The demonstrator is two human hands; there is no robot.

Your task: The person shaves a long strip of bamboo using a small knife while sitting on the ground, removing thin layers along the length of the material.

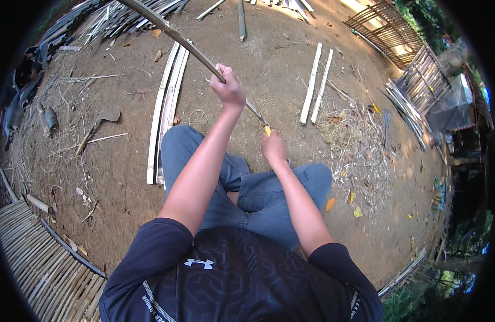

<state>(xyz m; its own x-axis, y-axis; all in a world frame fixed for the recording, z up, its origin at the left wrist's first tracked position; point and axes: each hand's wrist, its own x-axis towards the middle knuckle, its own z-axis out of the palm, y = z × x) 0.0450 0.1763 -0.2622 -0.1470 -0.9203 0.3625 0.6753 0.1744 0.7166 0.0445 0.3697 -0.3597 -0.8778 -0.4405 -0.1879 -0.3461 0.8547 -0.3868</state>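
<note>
My left hand [229, 88] is closed in a fist around a long bamboo strip [175, 35], which slants up and away toward the far left and has a visible node. Lower and to the right, my right hand [273, 147] grips a knife by its yellowish handle [267, 130]. Its narrow blade [254, 110] points up and left, toward the strip's near end just beyond my left fist. Whether the blade touches the strip I cannot tell. Both hands are above my crossed legs in blue jeans [204, 161].
Pale split bamboo strips [162, 115] lie beside my left knee; two more [312, 83] lie ahead right. A flat-bladed tool [109, 114] is on the dirt at left. Bamboo slats [48, 268] fill the lower left. Shavings [360, 145] and lattice panels [387, 29] are at right.
</note>
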